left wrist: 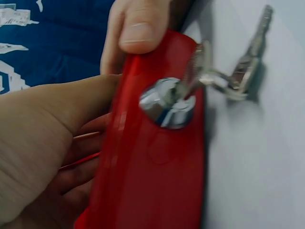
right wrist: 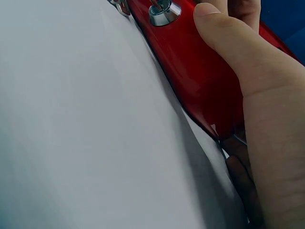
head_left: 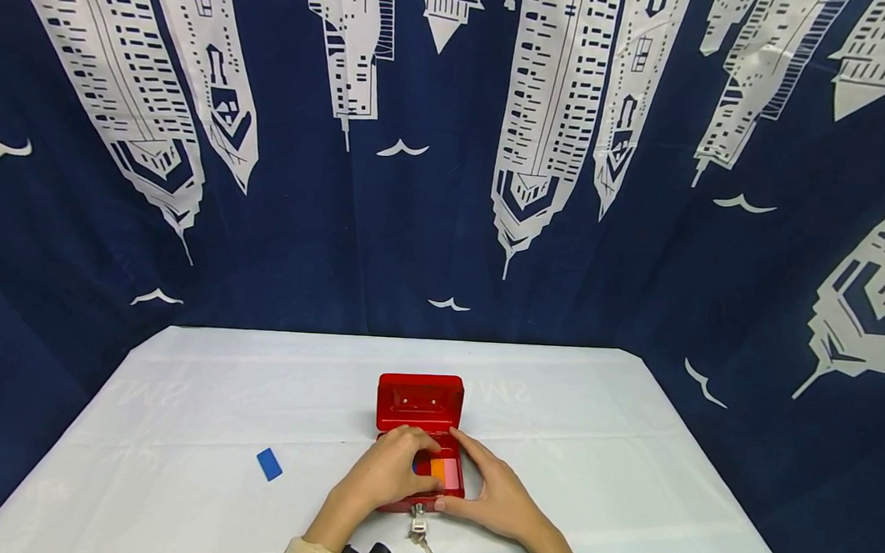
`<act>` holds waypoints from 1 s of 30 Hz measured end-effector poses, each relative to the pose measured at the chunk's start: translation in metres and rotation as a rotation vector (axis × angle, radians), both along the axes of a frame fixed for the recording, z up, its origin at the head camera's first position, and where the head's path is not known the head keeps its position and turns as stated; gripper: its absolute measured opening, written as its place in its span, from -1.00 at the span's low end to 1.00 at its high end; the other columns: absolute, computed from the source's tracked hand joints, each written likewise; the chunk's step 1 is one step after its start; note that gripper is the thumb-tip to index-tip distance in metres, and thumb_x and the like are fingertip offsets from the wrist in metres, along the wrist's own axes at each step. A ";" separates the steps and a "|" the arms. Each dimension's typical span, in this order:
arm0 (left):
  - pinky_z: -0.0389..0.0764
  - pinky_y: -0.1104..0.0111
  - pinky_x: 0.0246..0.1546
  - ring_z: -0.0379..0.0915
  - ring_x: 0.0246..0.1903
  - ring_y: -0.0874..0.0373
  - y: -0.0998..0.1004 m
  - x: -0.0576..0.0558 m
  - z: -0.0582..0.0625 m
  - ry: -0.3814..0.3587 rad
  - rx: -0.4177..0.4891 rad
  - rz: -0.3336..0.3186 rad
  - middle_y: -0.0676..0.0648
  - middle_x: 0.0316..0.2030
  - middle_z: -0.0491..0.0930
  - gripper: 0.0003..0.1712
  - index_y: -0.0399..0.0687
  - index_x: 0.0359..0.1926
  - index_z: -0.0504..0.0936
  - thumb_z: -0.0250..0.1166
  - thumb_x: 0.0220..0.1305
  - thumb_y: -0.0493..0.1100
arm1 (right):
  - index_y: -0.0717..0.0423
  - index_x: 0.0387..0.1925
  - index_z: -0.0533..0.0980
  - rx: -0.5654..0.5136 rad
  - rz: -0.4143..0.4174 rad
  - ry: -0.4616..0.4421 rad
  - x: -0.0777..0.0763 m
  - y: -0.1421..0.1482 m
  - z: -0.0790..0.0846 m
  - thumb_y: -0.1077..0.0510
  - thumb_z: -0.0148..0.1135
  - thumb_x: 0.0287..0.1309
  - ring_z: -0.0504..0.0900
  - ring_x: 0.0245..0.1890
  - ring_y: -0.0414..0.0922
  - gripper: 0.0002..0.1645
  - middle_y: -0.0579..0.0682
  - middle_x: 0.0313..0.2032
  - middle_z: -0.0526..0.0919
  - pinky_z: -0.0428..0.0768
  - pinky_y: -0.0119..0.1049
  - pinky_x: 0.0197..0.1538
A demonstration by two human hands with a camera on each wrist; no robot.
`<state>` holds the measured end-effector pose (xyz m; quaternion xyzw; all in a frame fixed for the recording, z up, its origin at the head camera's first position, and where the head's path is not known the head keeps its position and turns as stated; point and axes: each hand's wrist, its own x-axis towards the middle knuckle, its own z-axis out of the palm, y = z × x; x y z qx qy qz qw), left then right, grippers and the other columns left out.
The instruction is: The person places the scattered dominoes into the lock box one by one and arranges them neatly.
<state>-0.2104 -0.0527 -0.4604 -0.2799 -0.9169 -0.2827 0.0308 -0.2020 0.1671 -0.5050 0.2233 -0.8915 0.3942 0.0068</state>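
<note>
A red cash box (head_left: pixel 419 416) stands on the white table with its lid raised. My left hand (head_left: pixel 387 467) reaches into it from the left, thumb and fingers bent but spread apart over the contents. Between them show an orange block (head_left: pixel 437 472) and a pink block (head_left: pixel 450 474), lying side by side. A bit of blue peeks out at the palm, mostly hidden. My right hand (head_left: pixel 504 499) grips the box's right side, thumb pressed on the front wall (right wrist: pixel 190 62) and fingers along the side. Keys (left wrist: pixel 250 62) hang from the silver lock (left wrist: pixel 167 102) on the front.
A blue block (head_left: pixel 269 464) lies on the white table (head_left: pixel 181 396), left of the box. Behind the table hangs a dark blue cloth (head_left: pixel 414 250) printed with white buildings. The raised lid stands at the box's back side.
</note>
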 end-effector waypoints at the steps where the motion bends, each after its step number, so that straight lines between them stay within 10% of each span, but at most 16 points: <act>1: 0.68 0.13 0.14 0.64 0.03 0.07 -0.001 0.000 0.001 -0.005 0.005 -0.003 0.00 -0.06 0.77 -0.51 -0.15 -0.02 0.78 0.63 0.06 -0.02 | -0.24 0.56 0.25 -0.001 0.000 -0.001 0.000 0.000 0.000 -0.42 0.53 -0.06 0.42 0.44 0.02 0.19 -0.09 0.46 0.41 0.44 0.24 0.39; 30: 0.68 0.09 0.09 0.62 -0.01 -0.04 -0.038 0.004 0.032 -0.112 0.101 -0.050 -0.11 0.00 0.76 -0.46 -0.24 0.09 0.72 0.57 0.15 -0.06 | -0.25 0.57 0.22 0.018 -0.011 -0.032 0.000 0.000 -0.001 -0.43 0.50 -0.04 0.41 0.44 0.10 0.18 -0.01 0.47 0.40 0.44 0.29 0.37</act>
